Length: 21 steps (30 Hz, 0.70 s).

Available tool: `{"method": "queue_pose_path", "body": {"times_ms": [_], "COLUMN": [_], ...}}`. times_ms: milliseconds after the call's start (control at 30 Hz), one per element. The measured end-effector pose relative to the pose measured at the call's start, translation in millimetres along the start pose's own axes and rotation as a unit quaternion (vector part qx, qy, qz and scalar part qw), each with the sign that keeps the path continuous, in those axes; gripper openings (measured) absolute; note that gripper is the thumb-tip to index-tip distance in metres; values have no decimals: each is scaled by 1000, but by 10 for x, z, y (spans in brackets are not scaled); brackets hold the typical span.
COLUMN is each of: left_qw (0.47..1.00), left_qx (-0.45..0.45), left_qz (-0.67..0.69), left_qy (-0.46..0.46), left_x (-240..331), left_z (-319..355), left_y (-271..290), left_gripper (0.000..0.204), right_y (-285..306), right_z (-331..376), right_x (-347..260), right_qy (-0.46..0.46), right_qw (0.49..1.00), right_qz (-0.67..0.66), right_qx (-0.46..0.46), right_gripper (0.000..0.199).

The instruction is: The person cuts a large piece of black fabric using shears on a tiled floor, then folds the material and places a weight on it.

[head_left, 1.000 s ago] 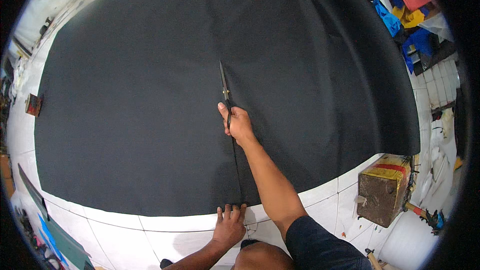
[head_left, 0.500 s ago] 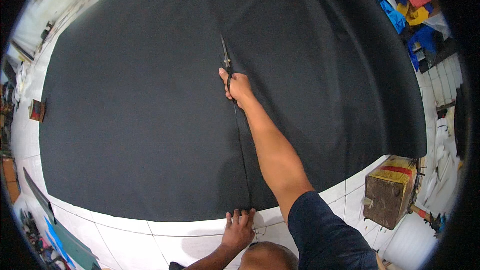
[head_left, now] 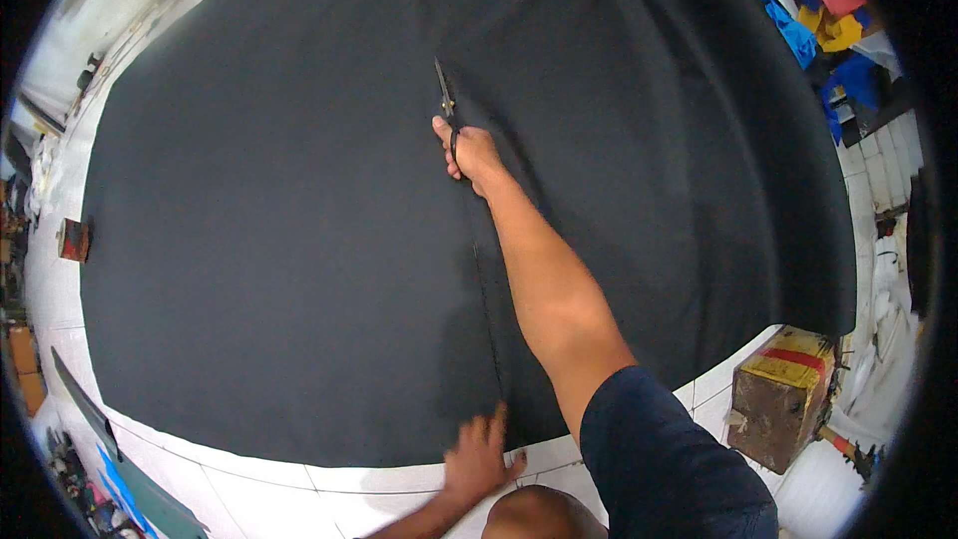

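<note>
A wide sheet of black fabric (head_left: 279, 240) lies spread out before me. My right hand (head_left: 472, 154) reaches far over it, fingers wrapped round the handles of a pair of scissors (head_left: 444, 90). Their blades point away from me and look nearly closed. Behind the scissors a thin, straight cut line runs back toward the near edge. At that edge my left hand (head_left: 481, 454) has its fingers apart, the longer ones reaching over the fabric beside the line. It holds nothing. Whether its fingertips press on the fabric, I cannot tell.
White floor tiles (head_left: 259, 489) show around the fabric. A brown and yellow block-shaped box (head_left: 776, 409) stands at the near right corner, and a small reddish-brown block (head_left: 73, 240) sits by the left edge. Coloured scraps (head_left: 833, 30) are piled at the far right.
My right hand and the scissors have moved a little farther away along the fabric. My left hand has shifted from resting at the near edge to reaching over the fabric, fingers more spread.
</note>
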<state>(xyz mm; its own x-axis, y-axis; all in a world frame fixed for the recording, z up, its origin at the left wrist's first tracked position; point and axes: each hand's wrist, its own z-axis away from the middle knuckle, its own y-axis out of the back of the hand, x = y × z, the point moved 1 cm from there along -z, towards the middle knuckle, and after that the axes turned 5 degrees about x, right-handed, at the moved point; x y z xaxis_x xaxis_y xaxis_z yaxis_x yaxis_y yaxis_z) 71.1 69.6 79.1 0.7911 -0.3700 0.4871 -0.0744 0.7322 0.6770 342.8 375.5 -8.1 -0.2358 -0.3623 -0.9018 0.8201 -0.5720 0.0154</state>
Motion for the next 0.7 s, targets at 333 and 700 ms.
{"method": "queue_pose_path", "body": {"times_ms": [333, 700], "left_qw": [919, 935], "left_qx": [381, 346], "left_qz": [-87, -75], "left_qy": [-48, -24], "left_x": [-435, -461], "left_z": [-2479, -2561], "left_y": [1257, 1223], "left_gripper": [72, 79], "right_y": [-87, -51], "right_z": [67, 57], "right_x": [-78, -176], "right_qy": [-55, -106], "right_qw": [997, 994], "right_qz": [44, 1], "right_qx": [7, 3], "right_gripper": [47, 45]}}
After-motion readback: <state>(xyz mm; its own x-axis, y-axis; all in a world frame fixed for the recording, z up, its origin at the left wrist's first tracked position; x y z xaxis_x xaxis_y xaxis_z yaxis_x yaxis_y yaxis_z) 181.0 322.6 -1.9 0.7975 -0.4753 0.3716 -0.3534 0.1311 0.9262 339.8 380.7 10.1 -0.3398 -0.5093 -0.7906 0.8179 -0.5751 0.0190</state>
